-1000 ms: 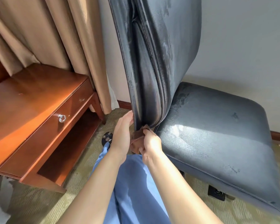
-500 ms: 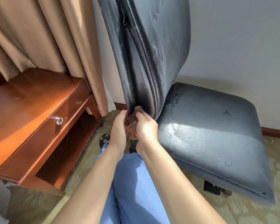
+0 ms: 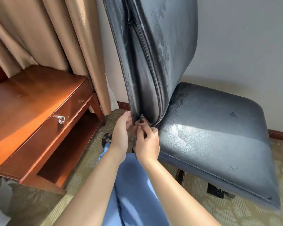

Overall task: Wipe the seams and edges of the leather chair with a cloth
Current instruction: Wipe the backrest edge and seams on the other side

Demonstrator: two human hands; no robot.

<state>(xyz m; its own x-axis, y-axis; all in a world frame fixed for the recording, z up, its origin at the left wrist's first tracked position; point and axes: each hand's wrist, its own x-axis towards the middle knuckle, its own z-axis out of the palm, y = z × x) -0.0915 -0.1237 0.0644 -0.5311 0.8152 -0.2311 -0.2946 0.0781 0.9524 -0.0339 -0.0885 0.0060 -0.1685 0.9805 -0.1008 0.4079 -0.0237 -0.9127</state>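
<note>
A dark blue-grey leather chair (image 3: 211,131) stands in front of me, seen from its side, with the tall backrest (image 3: 150,62) rising in the middle and its vertical seam facing me. A small brown cloth (image 3: 137,129) is pressed into the bottom of that seam. My right hand (image 3: 147,142) pinches the cloth against the seam. My left hand (image 3: 121,132) grips the backrest's rear edge just left of the cloth, beside my right hand. Most of the cloth is hidden between my fingers.
A wooden desk (image 3: 31,115) with a drawer and a ring pull (image 3: 61,119) stands at the left. Beige curtains (image 3: 47,38) hang behind it. A pale wall is behind the chair. My blue trouser leg (image 3: 131,185) and a sandal (image 3: 106,139) are on the patterned carpet.
Both hands with the cloth have shifted slightly up along the lower end of the backrest seam. The view has tilted a little between frames.
</note>
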